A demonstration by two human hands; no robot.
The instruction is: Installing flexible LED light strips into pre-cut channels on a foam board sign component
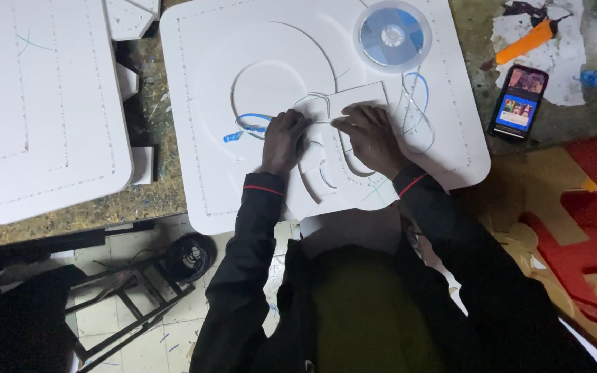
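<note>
Paint-flecked and scuffed, the workbench (146,197) carries a large white foam board (202,110) with rounded corners and dotted lines near its edges. On that board, near its front edge, lies a smaller white cut-out piece (354,181) with curved slots, and both hands rest on it. The left hand (285,141) presses down on the piece's left part with its fingers curled narrow; the right hand (371,137) lies flat over the upper right part, fingers bent and close together. Whether either hand pinches a tool cannot be told. Blue pen strokes (247,128) curve across the board just left of the left hand. Further up sits a round clear spool (392,36) with a blue core. To the right, off the board, lie a phone (518,102) with a lit screen and an orange marker (528,41). A 2nd white board (43,103) lies well to the left.
</note>
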